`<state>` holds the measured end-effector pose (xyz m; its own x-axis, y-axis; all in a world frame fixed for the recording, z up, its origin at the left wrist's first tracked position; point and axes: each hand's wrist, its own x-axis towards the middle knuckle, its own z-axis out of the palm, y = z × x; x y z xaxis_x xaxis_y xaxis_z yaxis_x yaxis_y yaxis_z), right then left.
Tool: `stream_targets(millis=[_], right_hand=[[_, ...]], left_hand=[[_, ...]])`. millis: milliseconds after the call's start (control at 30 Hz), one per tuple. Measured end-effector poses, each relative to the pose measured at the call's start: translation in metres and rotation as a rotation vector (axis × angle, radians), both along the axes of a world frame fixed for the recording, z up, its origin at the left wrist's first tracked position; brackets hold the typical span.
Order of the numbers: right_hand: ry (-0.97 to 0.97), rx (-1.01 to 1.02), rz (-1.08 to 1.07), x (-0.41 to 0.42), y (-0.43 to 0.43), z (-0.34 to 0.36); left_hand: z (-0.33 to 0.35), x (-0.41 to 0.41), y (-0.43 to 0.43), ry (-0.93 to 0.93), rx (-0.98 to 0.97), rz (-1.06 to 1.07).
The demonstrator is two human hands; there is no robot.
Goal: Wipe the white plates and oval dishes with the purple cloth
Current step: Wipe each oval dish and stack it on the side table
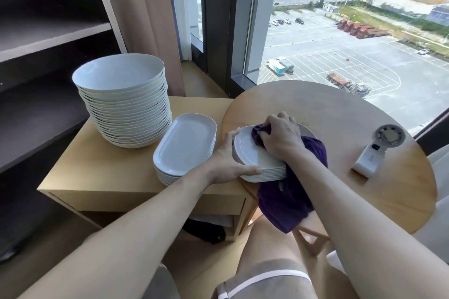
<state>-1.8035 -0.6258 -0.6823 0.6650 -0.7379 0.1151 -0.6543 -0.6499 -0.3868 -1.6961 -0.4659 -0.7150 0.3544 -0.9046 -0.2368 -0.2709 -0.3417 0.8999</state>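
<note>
Head view. The right hand (279, 137) was clenched, knuckles up, around a bunched wad of the purple cloth (291, 201) and pressed it onto the top dish of the near stack of oval dishes (247, 153). The rest of the cloth, soft and matte, trailed under the right forearm and hung in folds over the table edge toward five o'clock. The left hand (228, 165) gripped the same stack at its eight o'clock side, with the thumb hooked over the upper rim and the fingers laid along the stacked edges. The dishes were glossy white, shallow, and oval with raised rims. This stack sat at the nine o'clock edge of the round table (340, 114), whose top was pale wood with a smooth grain.

At nine o'clock from the hands, on a square light-wood cabinet (97, 172) touching the table, stood a second stack of oval dishes (184, 145) of the same glazed white. At ten o'clock behind it rose a tall stack of round plates (126, 104), deep and bowl-like, with thin rims.

At three o'clock on the table lay a white plastic handheld fan (369, 159) with a round grilled head. Dark shelving (48, 36) filled the frame at nine to eleven o'clock, beside a ribbed beige curtain (145, 19) and a window (340, 31).
</note>
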Motion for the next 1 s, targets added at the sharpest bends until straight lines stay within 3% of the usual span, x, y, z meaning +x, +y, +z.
stream_targets(millis=[133, 433, 800, 1000], right_hand=[[-0.048, 0.069, 0.138, 0.019, 0.018, -0.004], [0.049, 0.164, 0.29, 0.006, 0.038, 0.009], [0.064, 0.061, 0.22, -0.039, 0.05, 0.014], [0.221, 0.032, 0.069, -0.068, 0.011, 0.02]], left_hand=[[-0.003, 0.0, 0.0, -0.002, -0.02, -0.008], [0.006, 0.0, 0.003, -0.024, 0.053, -0.056], [0.023, -0.003, 0.006, -0.087, 0.108, -0.016], [0.023, 0.0, 0.006, -0.111, 0.117, -0.019]])
